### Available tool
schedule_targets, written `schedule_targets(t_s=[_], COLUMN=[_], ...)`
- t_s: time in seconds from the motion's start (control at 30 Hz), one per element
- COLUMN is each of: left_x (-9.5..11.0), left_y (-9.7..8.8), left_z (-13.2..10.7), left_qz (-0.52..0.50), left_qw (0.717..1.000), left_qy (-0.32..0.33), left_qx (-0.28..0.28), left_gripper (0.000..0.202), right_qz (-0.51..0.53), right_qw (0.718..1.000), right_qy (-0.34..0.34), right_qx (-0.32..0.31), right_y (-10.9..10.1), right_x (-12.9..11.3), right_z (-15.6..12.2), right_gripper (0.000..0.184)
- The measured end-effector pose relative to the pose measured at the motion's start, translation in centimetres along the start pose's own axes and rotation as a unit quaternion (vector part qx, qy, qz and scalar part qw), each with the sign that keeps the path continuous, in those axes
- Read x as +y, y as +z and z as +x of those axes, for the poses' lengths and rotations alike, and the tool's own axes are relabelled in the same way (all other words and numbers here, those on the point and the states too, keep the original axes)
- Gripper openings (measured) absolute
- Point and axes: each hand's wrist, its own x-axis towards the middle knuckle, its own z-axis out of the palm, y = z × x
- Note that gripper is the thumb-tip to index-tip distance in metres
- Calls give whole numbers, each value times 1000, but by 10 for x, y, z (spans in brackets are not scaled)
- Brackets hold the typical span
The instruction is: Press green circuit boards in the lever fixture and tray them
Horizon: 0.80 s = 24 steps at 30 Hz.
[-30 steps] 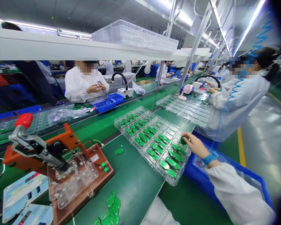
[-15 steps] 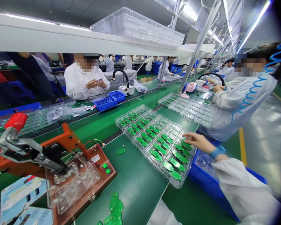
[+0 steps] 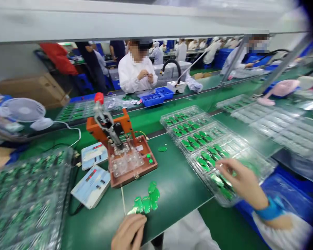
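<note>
My left hand is at the front of the bench, fingers together and curled, beside a loose group of green circuit boards. Its fingertips meet the nearest board; whether they grip it is hidden. Over the clear plastic tray on the right, my right hand is closed in a pinch close to the boards in its compartments. Anything between those fingers is too blurred to make out. A wooden test fixture with a red-handled toggle clamp stands left of the tray. A single board lies between them.
Two light-blue meter boxes with red displays sit left of the fixture. Another board-filled tray lies far left, near a white fan. A blue bin is below right. A shelf crosses overhead; a co-worker sits opposite.
The view has swung left, bringing the meter boxes and left tray into fuller sight. My left hand has come into view by the loose boards. My right hand remains over the tray, its fingers more bunched.
</note>
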Motion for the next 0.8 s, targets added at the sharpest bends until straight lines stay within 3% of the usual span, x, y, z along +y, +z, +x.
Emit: schedule_targets(t_s=[0.07, 0.13, 0.23, 0.33, 0.53, 0.67, 0.8], left_x=[-10, -18, -25, -24, -20, -21, -20], left_y=[-21, -39, -52, -49, -41, -43, -46], left_z=[4, 6, 3, -5, -12, -4, 9], left_qz=[31, 54, 67, 72, 80, 58, 66], left_qw=[999, 997, 991, 986, 984, 975, 963], left_qy=[-17, -49, -72, -79, -75, -16, 5], left_qx=[-12, -37, -94, -124, -140, -212, -261], left_gripper=[13, 10, 11, 14, 23, 42, 42], right_qz=[77, 125, 137, 96, 27, 31, 63], right_qw=[988, 967, 954, 964, 969, 967, 966], right_qy=[-72, -135, -173, -161, -154, -150, -135], right_qx=[-109, -176, -201, -188, -193, -205, -213], right_y=[35, 70, 115, 144, 165, 165, 167], right_x=[-47, -85, -117, -128, -135, -138, -138], right_z=[-16, -30, -38, -33, -24, -22, -18], right_gripper=[17, 14, 15, 18, 26, 25, 21])
